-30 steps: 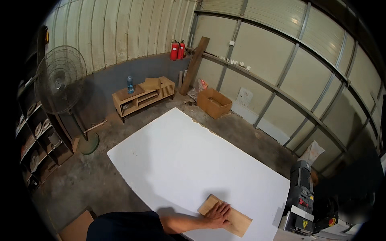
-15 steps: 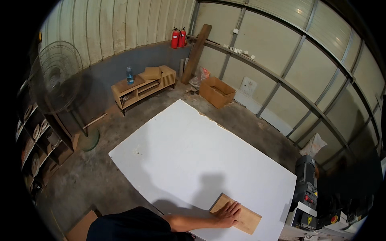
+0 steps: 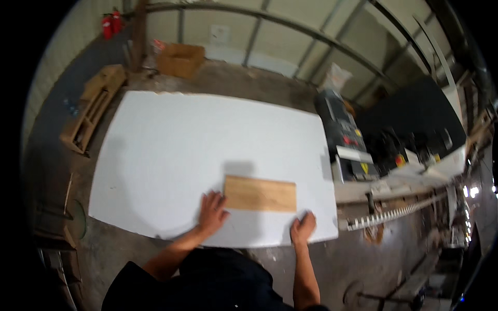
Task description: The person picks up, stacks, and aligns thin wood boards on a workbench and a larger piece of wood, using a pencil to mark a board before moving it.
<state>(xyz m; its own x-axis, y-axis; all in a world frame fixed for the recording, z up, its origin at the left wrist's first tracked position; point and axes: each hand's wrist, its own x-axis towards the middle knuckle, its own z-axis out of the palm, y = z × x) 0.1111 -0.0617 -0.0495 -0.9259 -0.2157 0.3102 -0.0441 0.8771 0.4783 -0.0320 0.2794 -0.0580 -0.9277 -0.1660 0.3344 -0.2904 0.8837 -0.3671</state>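
Note:
A flat rectangular wooden board (image 3: 260,194) lies on the white tabletop (image 3: 171,135), its long side running left to right. My left hand (image 3: 211,212) is at the board's left end, fingers spread, with fingertips close to its lower left corner; I cannot tell if they touch it. Just below the lower right corner is my right hand (image 3: 303,227), apart from the board. Its thumb stands off from loosely bent, slightly blurred fingers, and nothing shows in it.
To the right of the table stands a dark machine (image 3: 340,124) with a motor and a light worktop. A cardboard box (image 3: 180,60) sits on the floor beyond the far edge. Left of the table is a low wooden cabinet (image 3: 96,106). Red fire extinguishers (image 3: 107,27) are at far left.
The view has swung to the right. A hand lay flat on the board before; now it is off the board's face, and both my hands show by its ends. The board now lies nearly straight across.

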